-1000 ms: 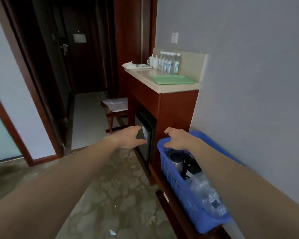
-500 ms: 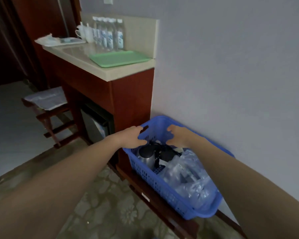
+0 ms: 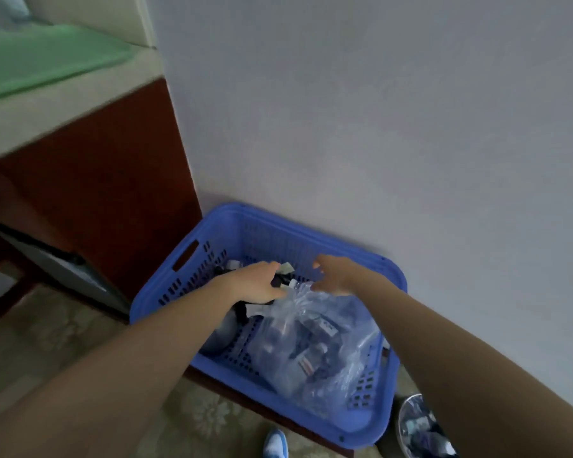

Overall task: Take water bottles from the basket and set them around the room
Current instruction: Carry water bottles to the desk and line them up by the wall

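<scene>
Blue basket [image 3: 186, 282] against wall [image 3: 377, 127], left hand [image 3: 255, 283] inside — grip unclear, right hand [image 3: 337, 276] grip wide over bag [image 3: 311, 352]

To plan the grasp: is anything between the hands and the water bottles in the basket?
Yes. A clear plastic bag wraps the bottles in the basket; the left hand and right hand are at its top.
</scene>
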